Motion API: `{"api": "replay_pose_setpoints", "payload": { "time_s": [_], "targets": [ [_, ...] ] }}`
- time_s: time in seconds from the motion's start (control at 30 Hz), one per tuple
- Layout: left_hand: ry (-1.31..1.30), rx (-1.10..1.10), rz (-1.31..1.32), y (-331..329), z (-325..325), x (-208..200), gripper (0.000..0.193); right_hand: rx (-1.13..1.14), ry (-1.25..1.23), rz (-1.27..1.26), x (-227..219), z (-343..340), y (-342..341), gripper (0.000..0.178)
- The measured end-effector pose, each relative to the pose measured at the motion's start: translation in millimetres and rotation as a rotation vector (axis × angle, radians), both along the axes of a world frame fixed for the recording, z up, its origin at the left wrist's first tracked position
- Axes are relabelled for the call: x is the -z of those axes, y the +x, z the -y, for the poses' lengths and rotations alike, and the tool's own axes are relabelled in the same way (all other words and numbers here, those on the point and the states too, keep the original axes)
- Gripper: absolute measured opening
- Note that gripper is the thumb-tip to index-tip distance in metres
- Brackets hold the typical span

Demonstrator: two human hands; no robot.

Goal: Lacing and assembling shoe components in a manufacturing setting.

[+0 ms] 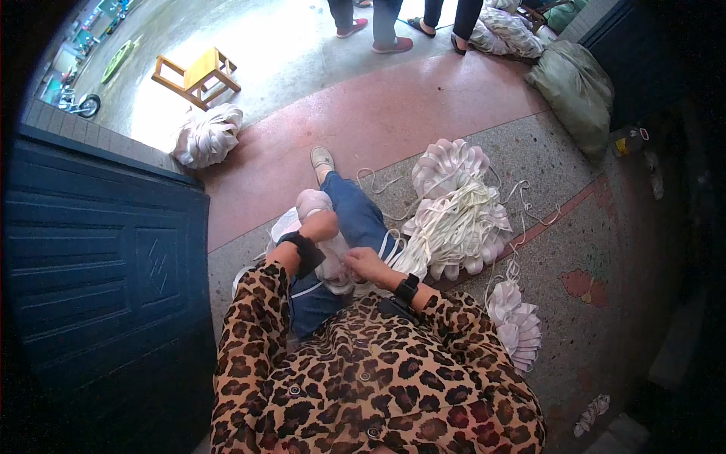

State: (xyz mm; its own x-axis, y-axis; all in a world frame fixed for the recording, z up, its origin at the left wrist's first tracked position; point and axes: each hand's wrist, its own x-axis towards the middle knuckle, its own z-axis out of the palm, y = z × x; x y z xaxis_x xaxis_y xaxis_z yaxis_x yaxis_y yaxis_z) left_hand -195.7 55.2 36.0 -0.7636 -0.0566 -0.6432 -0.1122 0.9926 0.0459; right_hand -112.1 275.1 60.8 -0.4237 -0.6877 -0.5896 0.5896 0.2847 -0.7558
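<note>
Across my lap, over my blue trouser leg (354, 212), lies a pale pink and white fabric piece (331, 253) with a rounded upper end. My left hand (321, 225) is closed on its upper part, fingers mostly turned out of sight. At the fabric's right edge my right hand (364, 265) is pinched; what sits between its fingertips is too small to make out. Beside my right wrist spreads a large heap of white, cup-shaped fabric pieces (457, 227) with long thin cords. White cords also loop near my right hand.
A smaller fabric bundle (516, 325) lies right of me, another (209, 136) by the blue door (106, 242). A wooden chair (200, 74) stands outside. Full sacks (575, 91) lean at the far right. Several legs of other people (386, 26) show beyond the threshold.
</note>
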Motion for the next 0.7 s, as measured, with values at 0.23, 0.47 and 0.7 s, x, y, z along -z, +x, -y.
{"api": "replay_pose_setpoints", "payload": {
  "time_s": [0.23, 0.47, 0.7],
  "targets": [
    [0.104, 0.255, -0.215, 33.9, 6.9, 25.2, 0.026, -0.172, -0.112, -0.793, -20.2, 9.1, 10.6, 0.025],
    [0.54, -0.521, -0.558, 74.4, 18.2, -21.6, 0.03, -0.708, -0.295, -1.098, -95.9, 10.8, -29.0, 0.019],
    [0.551, -0.684, -0.321, 163.9, 74.4, -23.1, 0.024, 0.009, -0.66, -0.987, -320.2, -3.9, -156.6, 0.02]
  ]
}}
